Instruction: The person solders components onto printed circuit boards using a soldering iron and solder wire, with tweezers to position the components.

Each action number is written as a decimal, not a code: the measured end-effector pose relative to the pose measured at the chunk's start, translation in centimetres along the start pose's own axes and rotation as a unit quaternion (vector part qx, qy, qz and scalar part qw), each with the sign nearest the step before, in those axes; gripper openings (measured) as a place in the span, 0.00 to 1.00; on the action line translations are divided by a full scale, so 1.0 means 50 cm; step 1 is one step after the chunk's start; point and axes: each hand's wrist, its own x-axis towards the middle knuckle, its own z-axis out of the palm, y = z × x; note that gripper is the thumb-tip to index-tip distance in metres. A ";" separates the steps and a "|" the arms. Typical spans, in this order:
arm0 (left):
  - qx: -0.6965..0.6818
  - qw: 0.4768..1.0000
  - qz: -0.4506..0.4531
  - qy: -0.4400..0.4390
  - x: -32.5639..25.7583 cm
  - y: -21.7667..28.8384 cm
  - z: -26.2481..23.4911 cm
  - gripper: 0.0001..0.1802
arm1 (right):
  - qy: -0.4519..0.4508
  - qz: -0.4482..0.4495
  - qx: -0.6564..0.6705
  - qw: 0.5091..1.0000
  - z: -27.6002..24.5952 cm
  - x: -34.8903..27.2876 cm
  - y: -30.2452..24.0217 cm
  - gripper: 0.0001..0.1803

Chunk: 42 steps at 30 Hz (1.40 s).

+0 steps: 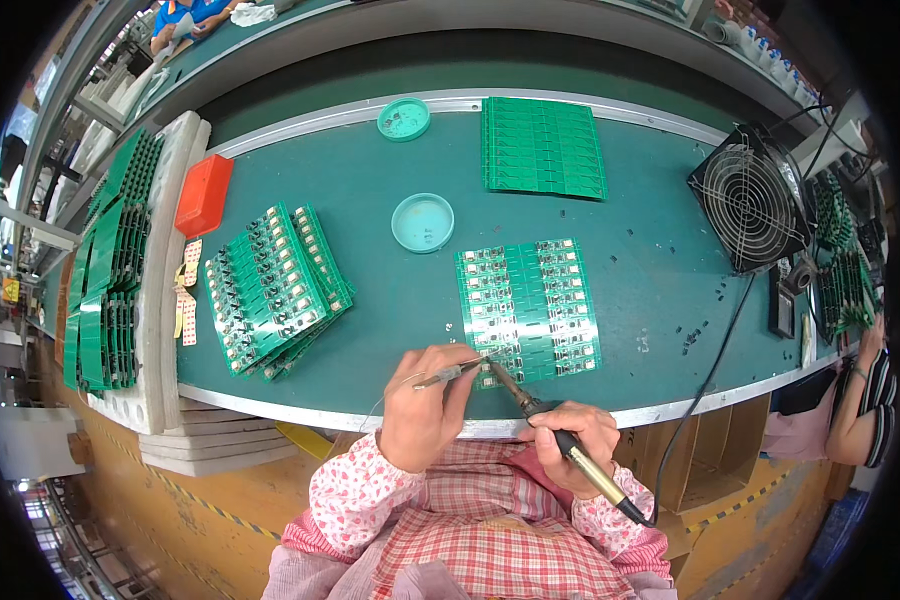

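Note:
A green circuit board panel (526, 312) with rows of small components lies flat in front of me. My right hand (576, 440) is wrapped round a soldering iron (560, 433), whose tip reaches the panel's near left part. In my left hand (425, 405) I pinch a pair of tweezers (444, 376), with their points at the same spot as the iron's tip. A thin wire, perhaps solder, curves by the left fingers. Whatever lies between the tweezer points is too small to make out.
Stacked populated panels (270, 290) lie to the left, beside a red box (204, 196) and racked boards (120, 270). Bare panels (544, 148) lie at the back, near two round dishes (423, 223). A fan (750, 200) stands right, with the iron's cord (711, 375) and scattered black parts (690, 338) nearby.

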 end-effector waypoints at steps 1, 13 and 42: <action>0.002 1.000 0.001 0.001 0.000 0.000 0.000 0.13 | -0.008 -0.009 0.000 1.000 0.000 0.001 0.001 0.06; 0.000 1.000 -0.003 0.004 0.001 0.003 0.002 0.12 | 0.078 0.105 0.035 0.991 -0.006 -0.026 -0.015 0.05; 0.026 0.992 -0.112 0.052 -0.004 -0.020 -0.041 0.08 | 0.173 0.165 0.114 0.964 0.003 -0.044 -0.012 0.12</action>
